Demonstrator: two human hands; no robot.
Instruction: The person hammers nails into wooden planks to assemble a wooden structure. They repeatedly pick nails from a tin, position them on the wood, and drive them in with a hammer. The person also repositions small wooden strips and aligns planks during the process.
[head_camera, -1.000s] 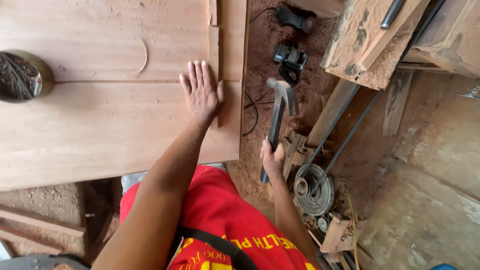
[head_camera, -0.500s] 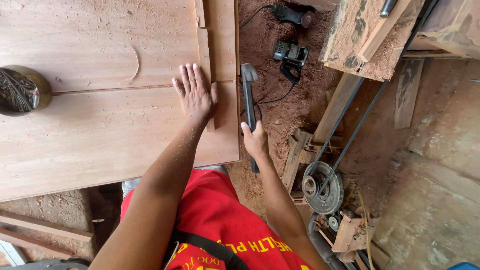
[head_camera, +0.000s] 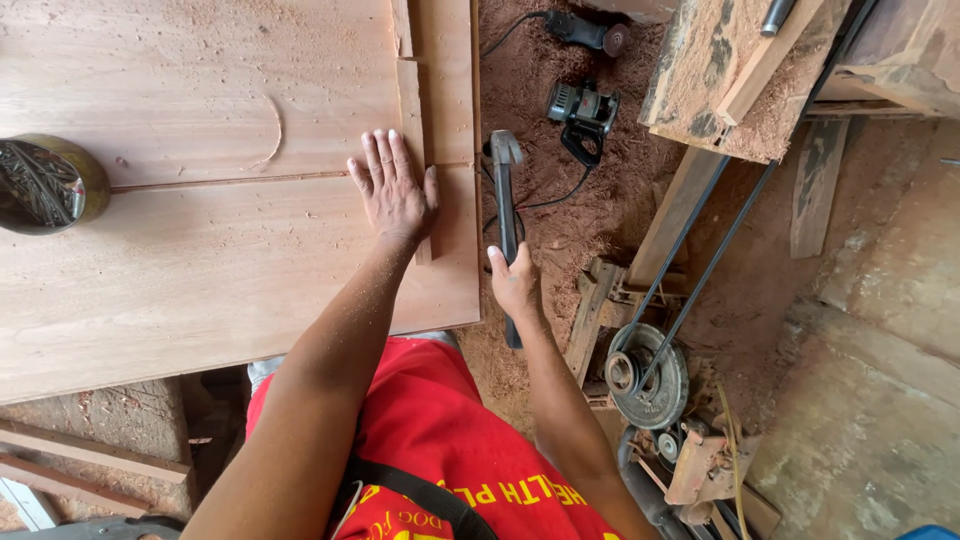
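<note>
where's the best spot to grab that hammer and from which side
Judging by its pose, the black-handled metal claw hammer is best gripped low on the handle, near the end closest to the person, coming from its right side. The heavy head points away toward the top of the picture, beside the edge of the flat reddish wooden panel. The right hand already wraps that lower handle; the left hand lies flat on the panel.

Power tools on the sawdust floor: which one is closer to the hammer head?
The boxy dark one with the handle, just right of the hammer in the right hand. The slim grinder lies farther up, near the frame's top edge.
</note>
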